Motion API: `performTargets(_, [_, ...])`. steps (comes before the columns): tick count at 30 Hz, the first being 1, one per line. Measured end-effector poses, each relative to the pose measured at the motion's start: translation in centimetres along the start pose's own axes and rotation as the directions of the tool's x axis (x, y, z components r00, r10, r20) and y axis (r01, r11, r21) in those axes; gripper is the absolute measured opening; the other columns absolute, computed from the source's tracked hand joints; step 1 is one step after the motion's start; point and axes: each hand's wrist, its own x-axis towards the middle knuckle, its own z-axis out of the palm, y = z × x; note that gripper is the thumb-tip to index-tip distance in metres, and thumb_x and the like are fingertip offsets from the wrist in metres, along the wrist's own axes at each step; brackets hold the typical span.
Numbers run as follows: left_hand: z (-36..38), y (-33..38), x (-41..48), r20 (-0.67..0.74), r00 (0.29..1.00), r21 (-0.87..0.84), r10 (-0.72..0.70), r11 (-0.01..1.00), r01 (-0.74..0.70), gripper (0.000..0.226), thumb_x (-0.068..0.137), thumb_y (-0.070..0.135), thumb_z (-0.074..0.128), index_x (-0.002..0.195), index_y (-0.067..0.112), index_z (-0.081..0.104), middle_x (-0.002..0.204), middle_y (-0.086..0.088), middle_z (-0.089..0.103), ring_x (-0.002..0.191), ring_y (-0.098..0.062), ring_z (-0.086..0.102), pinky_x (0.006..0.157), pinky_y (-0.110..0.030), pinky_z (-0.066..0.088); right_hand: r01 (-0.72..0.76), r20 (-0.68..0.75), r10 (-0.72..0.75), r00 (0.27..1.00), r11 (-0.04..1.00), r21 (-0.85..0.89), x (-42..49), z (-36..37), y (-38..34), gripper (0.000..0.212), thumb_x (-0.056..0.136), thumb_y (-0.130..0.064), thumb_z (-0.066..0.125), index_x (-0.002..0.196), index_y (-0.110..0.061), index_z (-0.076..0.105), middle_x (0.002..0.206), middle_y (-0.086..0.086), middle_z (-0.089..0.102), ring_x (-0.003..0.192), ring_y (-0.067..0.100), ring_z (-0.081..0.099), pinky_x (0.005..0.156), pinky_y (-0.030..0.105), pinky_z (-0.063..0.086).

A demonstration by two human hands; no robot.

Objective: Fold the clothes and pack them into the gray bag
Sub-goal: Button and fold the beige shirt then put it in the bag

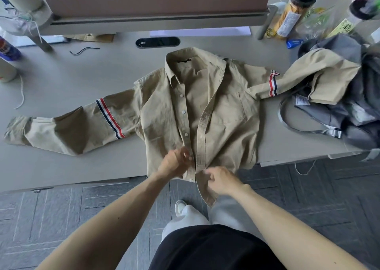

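Both hands work at the shirt's hem, at the table's near edge. The left hand curls its fingers on the button strip and seems to pinch it, though blur hides the tips. The right hand pinches the other front edge, which hangs off the table. The shirt lies face up and open, its 2 sleeves spread, 1 draped over the bag. It looks light, soft and limp, likely to sag and crease wherever unsupported. Seams, shoulders and hem corners should give the firmest hold, taken with 2 hands.
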Motion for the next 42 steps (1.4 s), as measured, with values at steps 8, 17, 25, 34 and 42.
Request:
performTargets(8, [-5.9, 3.9, 8.7, -0.136, 0.988, 0.013, -0.077, 0.997, 0.079, 0.019, 0.080, 0.013, 0.056, 0.097, 0.014, 0.064, 0.093, -0.008, 0.065, 0.095, -0.029, 0.063, 0.078, -0.035, 0.054, 0.094, -0.254, -0.082, 0.964, 0.995, 0.035, 7.0, -10.7, 0.5, 0.034, 0.090, -0.018, 0.056, 0.123, -0.014, 0.063, 0.117, 0.007, 0.065, 0.112, 0.027, 0.058, 0.090, 0.031, 0.043])
performTargets(17, [-9.6, 7.1, 18.6, -0.205, 0.886, -0.190, -0.415, 0.905, 0.380, 0.056, 0.087, 0.040, 0.064, 0.127, 0.008, 0.043, 0.121, -0.012, 0.056, 0.110, -0.032, 0.055, 0.086, -0.036, 0.044, 0.082, -0.304, -0.062, 0.951, 0.995, 0.055, 17.2, -20.0, 1.0, 0.063, 0.091, -0.033, 0.061, 0.144, -0.006, 0.037, 0.152, 0.013, 0.034, 0.134, 0.034, 0.039, 0.108, 0.037, 0.025])
performTargets(25, [-11.7, 6.0, 25.3, -0.138, 0.741, -0.335, -0.657, 0.735, 0.589, 0.058, 0.082, 0.065, 0.055, 0.090, 0.009, 0.068, 0.084, -0.011, 0.075, 0.083, -0.028, 0.071, 0.081, -0.037, 0.058, 0.048, -0.165, -0.014, 0.986, 0.978, 0.203, 22.8, -22.8, 0.8, 0.074, 0.079, -0.075, 0.045, 0.119, -0.013, 0.052, 0.146, 0.017, 0.039, 0.140, 0.035, 0.031, 0.114, 0.056, 0.025])
performTargets(34, [-14.7, 7.8, 28.3, -0.186, 0.783, -0.492, -0.594, 0.746, 0.449, 0.033, 0.089, 0.019, 0.051, 0.072, -0.003, 0.067, 0.053, -0.006, 0.068, 0.049, -0.020, 0.066, 0.059, -0.031, 0.059, 0.165, -0.472, -0.095, 0.876, 0.980, 0.108, 24.4, -24.4, -0.7, 0.029, 0.092, -0.029, 0.035, 0.076, -0.011, 0.052, 0.094, 0.024, 0.059, 0.101, 0.046, 0.054, 0.081, 0.058, 0.048])
performTargets(42, [-17.6, 7.4, 30.6, -0.254, 0.829, -0.444, -0.498, 0.822, 0.357, 0.038, 0.088, 0.027, 0.050, 0.072, -0.002, 0.070, 0.063, -0.008, 0.072, 0.068, -0.029, 0.072, 0.069, -0.042, 0.061, 0.386, -0.636, -0.287, 0.717, 0.922, 0.019, 24.5, -24.9, -4.5, 0.004, 0.089, -0.009, 0.060, 0.086, -0.007, 0.060, 0.076, 0.016, 0.063, 0.065, 0.041, 0.062, 0.054, 0.037, 0.042])
